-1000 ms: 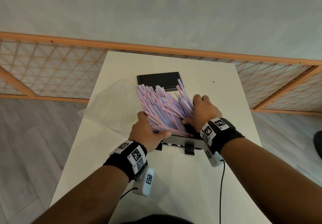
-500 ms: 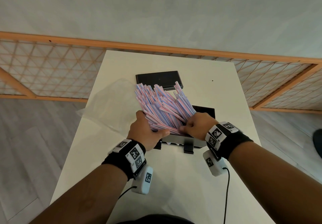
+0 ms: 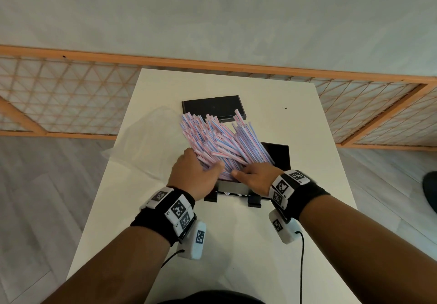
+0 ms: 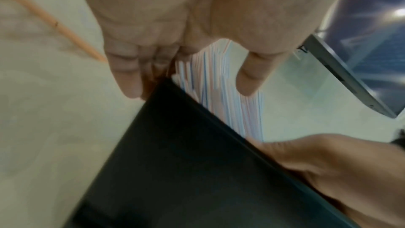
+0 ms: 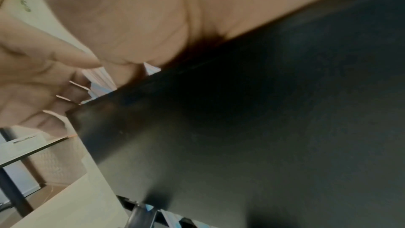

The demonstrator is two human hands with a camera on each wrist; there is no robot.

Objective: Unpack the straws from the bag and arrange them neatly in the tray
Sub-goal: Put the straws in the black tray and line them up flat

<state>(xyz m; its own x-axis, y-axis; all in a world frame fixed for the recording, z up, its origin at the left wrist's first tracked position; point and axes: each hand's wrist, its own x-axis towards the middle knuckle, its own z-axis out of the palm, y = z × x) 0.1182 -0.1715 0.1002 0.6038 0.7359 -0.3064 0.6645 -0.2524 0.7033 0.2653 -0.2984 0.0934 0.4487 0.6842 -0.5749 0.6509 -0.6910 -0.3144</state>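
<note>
A thick bunch of pink, blue and white striped straws (image 3: 220,143) lies fanned out over the left part of a black tray (image 3: 280,156), its far ends uneven. My left hand (image 3: 194,176) is at the bunch's near left side, with the thumb laid over the top. In the left wrist view the straight fingers (image 4: 127,75) lie beside the tray's corner (image 4: 166,82), and the straws (image 4: 219,79) show between them and the thumb. My right hand (image 3: 255,176) lies flat on the near ends, fingers pointing left. The clear bag (image 3: 146,143) lies empty to the left.
A black lid (image 3: 212,107) lies flat beyond the straws on the white table (image 3: 236,244). Black clips (image 3: 254,201) stick out at the tray's near edge. A wooden lattice rail (image 3: 71,105) runs behind the table. Cables trail from both wrist cameras.
My right hand has slid from the bunch's right side to its near end. The straws have shifted left and the tray's right part now shows. The left hand has stayed at the left side.
</note>
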